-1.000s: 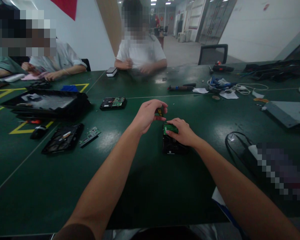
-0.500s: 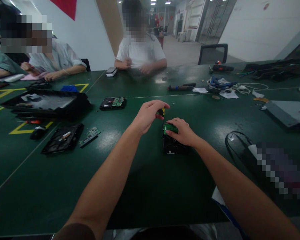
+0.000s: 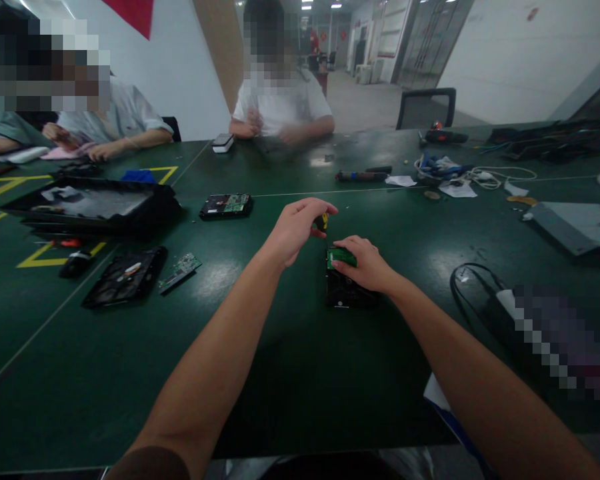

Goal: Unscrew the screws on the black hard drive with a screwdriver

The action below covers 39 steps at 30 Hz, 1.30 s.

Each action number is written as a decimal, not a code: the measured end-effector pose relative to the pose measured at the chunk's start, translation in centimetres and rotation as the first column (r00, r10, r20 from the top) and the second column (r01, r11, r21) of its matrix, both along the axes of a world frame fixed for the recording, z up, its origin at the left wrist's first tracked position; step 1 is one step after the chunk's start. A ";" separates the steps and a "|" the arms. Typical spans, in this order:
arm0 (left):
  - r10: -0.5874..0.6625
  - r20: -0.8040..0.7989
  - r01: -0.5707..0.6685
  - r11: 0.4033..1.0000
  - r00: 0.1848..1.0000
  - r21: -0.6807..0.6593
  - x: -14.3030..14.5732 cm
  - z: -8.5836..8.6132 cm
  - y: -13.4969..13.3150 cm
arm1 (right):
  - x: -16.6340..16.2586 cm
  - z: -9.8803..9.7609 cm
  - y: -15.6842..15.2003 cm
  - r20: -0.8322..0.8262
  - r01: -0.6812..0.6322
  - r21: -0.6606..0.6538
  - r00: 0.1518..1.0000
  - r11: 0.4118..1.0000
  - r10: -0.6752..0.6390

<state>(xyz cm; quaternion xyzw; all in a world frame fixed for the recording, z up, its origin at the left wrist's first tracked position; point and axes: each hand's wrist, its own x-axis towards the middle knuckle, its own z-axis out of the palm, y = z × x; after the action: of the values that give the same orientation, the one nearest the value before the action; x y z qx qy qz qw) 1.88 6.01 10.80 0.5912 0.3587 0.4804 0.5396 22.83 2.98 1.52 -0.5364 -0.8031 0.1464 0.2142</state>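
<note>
A black hard drive (image 3: 347, 293) lies on the dark green table (image 3: 300, 400) in front of me. At its far end shows a green circuit board (image 3: 337, 255), partly under my fingers. My right hand (image 3: 367, 265) is closed over the drive's right side and far end, gripping it. Just beyond and to the left, my left hand (image 3: 296, 230) pinches a small screwdriver (image 3: 323, 222) with a black and yellow handle. The screwdriver is upright over the drive's far left corner. Whether its tip sits in a screw is too small to tell.
Another hard drive (image 3: 226, 206) lies at the far left, and a black drive body (image 3: 125, 277) and a loose circuit board (image 3: 180, 272) lie nearer. Black trays (image 3: 153, 207) stand behind them. To the right are a grey metal case (image 3: 575, 227) and a black cable (image 3: 453, 283). People sit opposite.
The fingers of my left hand and the screwdriver handle have shifted very slightly, and the handle's yellow part looks a little turned. My right hand and the hard drive have stayed put.
</note>
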 end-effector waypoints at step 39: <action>0.032 0.190 0.000 0.986 0.981 -0.169 0.2 0.1 -0.3 | 0.0 -0.1 0.1 0.009 0.001 0.000 1.000 1.000 -0.001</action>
<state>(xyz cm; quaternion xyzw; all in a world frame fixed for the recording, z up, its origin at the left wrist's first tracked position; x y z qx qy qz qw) 2.08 5.72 10.93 0.4915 0.3491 0.5075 0.6157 22.87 3.05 1.40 -0.5376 -0.8036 0.1440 0.2108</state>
